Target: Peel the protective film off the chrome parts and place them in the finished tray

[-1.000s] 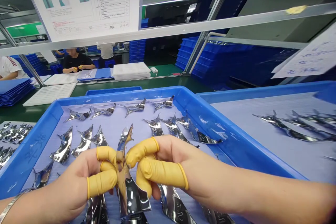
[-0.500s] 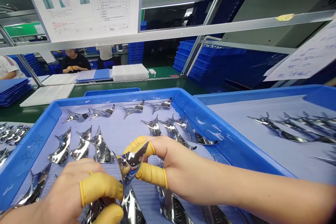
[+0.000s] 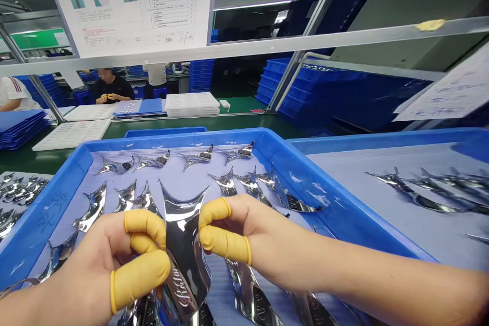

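A shiny, curved chrome metal piece with pointed horns at its top and raised lettering low on its face is held upright over the tray. My left hand, in yellow finger cots, pinches its left edge. At the right edge, the cot-covered thumb and finger of my right hand grip it too. Beneath and around lie similar chrome pieces in loose rows on the pale liner of a blue tray. My hands hide some of those pieces.
A second blue tray with more chrome pieces adjoins on the right. Small metal parts lie at far left. A metal crossbar carries a printed sheet. Beyond it sit a co-worker and stacked white sheets.
The held chrome piece has turned from edge-on to show its broad lettered face. My left hand has risen and regripped it at the left edge; my right hand stays near the same spot.
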### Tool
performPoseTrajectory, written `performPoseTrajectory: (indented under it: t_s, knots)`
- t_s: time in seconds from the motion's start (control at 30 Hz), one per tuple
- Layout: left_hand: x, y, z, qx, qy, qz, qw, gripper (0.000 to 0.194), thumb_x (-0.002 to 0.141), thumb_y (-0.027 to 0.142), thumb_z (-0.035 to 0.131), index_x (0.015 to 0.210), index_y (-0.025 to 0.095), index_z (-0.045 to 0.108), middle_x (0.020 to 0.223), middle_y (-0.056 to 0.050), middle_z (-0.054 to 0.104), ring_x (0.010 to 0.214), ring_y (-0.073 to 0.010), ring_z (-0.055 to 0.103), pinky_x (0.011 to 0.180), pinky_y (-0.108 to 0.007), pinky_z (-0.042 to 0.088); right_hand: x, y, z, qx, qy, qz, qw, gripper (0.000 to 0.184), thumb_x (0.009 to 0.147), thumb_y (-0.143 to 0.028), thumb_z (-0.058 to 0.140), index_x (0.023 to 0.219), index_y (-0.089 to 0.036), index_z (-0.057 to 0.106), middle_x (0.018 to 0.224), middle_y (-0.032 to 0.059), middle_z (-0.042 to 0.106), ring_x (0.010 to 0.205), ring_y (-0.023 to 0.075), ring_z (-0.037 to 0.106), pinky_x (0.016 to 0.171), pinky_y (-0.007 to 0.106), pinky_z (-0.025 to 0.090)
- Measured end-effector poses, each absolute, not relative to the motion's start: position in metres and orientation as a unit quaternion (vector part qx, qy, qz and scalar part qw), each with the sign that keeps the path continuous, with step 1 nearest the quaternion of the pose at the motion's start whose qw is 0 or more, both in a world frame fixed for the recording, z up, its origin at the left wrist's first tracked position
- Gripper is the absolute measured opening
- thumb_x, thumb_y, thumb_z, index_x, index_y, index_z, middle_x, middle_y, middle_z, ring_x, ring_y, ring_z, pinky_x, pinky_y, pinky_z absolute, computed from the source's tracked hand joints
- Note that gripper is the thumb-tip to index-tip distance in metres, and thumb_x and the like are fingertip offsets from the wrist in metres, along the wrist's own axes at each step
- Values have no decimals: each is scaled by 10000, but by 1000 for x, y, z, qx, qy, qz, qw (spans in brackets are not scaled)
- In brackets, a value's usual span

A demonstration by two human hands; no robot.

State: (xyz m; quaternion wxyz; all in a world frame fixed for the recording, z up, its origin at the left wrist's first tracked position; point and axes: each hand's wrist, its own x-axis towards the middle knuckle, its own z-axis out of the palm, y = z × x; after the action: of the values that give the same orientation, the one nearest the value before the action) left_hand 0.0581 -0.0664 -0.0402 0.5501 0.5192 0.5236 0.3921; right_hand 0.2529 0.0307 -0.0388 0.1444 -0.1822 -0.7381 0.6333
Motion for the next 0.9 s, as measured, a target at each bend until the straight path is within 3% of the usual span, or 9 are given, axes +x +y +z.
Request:
performPoseTrajectory:
  t_s: [0.2, 0.33, 0.47, 0.57, 0.67, 0.8, 0.9]
  knots:
    - [45, -49, -39, 553, 508, 417, 512, 442, 702, 427, 600, 976, 80, 590, 691, -103, 571, 725, -176, 535, 652, -273, 430, 247, 31, -38, -141, -638, 739, 162, 296, 758, -309, 594, 708, -50, 461, 648, 7, 454, 582, 13, 447, 592, 142, 382]
    - [47, -47, -41, 572, 523, 408, 483, 452, 717, 423, 582, 1013, 80, 574, 728, -111, 590, 719, -172, 547, 642, -273, 436, 248, 36, -23, -125, -661, 721, 165, 225, 758, -225, 584, 667, -48, 478, 603, 13, 461, 563, 21, 430, 554, 137, 371]
    - [36, -35, -32, 601, 574, 335, 444, 500, 752, 501, 526, 1079, 125, 496, 883, -96, 611, 749, -135, 561, 657, -237, 443, 249, 49, 4, -290, -765, 546, 179, 138, 721, -213, 512, 657, -92, 491, 603, 28, 477, 538, 66, 420, 514, 197, 355]
    - [18, -16, -21, 628, 665, 237, 328, 462, 764, 518, 491, 1064, 167, 503, 913, -54, 610, 843, -149, 566, 722, -258, 443, 242, 60, 14, -439, -837, 311, 96, 171, 687, -285, 443, 656, -130, 507, 576, 14, 474, 480, 72, 363, 435, 209, 306]
    - [6, 6, -14, 648, 723, 117, 206, 342, 743, 447, 518, 947, 182, 593, 769, -40, 598, 688, -173, 540, 647, -331, 415, 228, 69, 6, -467, -877, 115, 9, 204, 653, -302, 396, 602, -143, 512, 550, 35, 496, 488, 132, 419, 419, 256, 326]
    - [5, 29, -17, 641, 765, -7, 66, 307, 741, 400, 517, 891, 153, 622, 754, -61, 558, 694, -177, 486, 701, -406, 379, 208, 77, -16, -463, -884, 31, -50, 186, 646, -259, 408, 548, -116, 473, 553, 78, 484, 580, 206, 485, 469, 298, 351]
    - [8, 39, -26, 637, 766, -55, 65, 339, 761, 442, 506, 854, 134, 614, 734, -52, 552, 690, -150, 491, 690, -359, 399, 201, 83, -28, -471, -877, 7, -91, 190, 692, -257, 430, 637, -94, 510, 622, 85, 491, 704, 209, 519, 564, 322, 402]
